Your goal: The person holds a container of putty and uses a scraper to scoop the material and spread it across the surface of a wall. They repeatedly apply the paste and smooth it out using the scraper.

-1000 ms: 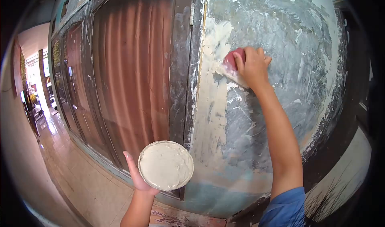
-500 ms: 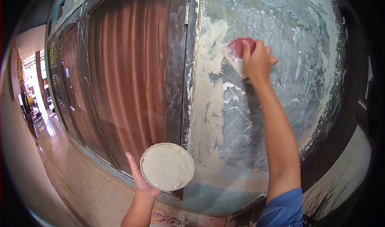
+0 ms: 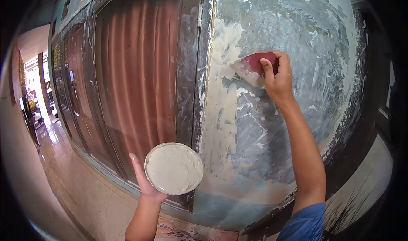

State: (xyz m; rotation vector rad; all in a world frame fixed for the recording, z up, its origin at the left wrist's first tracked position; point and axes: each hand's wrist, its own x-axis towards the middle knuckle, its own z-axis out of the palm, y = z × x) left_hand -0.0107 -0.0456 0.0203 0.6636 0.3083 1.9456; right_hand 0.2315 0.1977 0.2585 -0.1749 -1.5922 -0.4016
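My right hand point(image 3: 280, 77) grips a red scraper point(image 3: 260, 64) smeared with pale paste. Its broad edge is at the patchy grey wall point(image 3: 293, 41), beside a cream strip of paste point(image 3: 219, 117). Low in the middle, my left hand point(image 3: 146, 179) supports a round container of pale paste point(image 3: 174, 168) from below, the thumb up along its left side. The other fingers are hidden under the container.
Left of the wall is a dark door frame point(image 3: 187, 71) with a hinge and glass, behind which hangs a reddish curtain point(image 3: 138, 75). A tiled floor point(image 3: 85, 185) runs along the left. Dark trim borders the wall's right side.
My right hand has moved slightly down and right, and more of the scraper's face shows. My left hand and the container have shifted slightly up and left.
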